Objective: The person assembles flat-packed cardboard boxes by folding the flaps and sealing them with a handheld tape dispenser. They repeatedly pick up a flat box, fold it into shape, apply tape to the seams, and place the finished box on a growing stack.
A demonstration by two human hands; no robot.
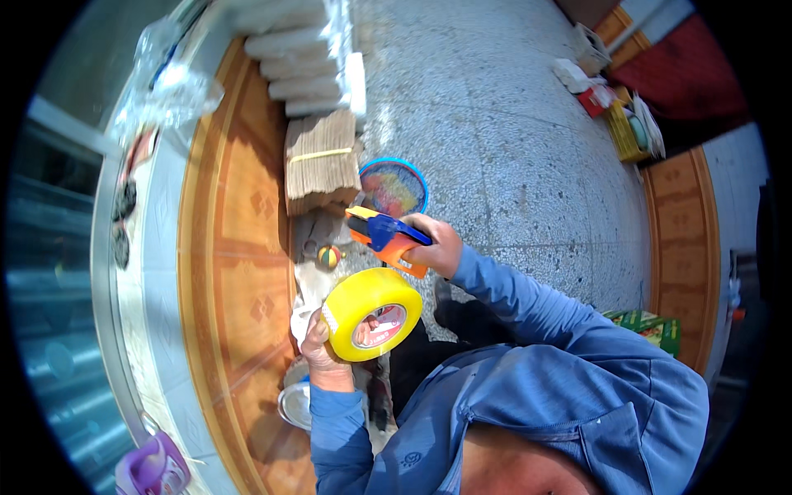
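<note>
My left hand (pixel 324 353) grips a wide roll of yellow packing tape (pixel 353 299) by its left edge, and the roll's printed cardboard core faces me. Just beyond the roll, my right hand (pixel 437 246) is closed round an orange and blue tape dispenser (pixel 386 233). No tape shows stretched between the roll and the dispenser, which are close together but look apart. Part of the dispenser's handle is hidden behind my fingers.
A strapped stack of brown cardboard (pixel 320 161) and white wrapped bundles (pixel 305 66) stand along the tiled wall at left. A blue-rimmed round basket (pixel 425 186), a small striped ball (pixel 329 256) and a white bucket (pixel 294 404) are on the floor. Green boxes (pixel 648 328) lie right.
</note>
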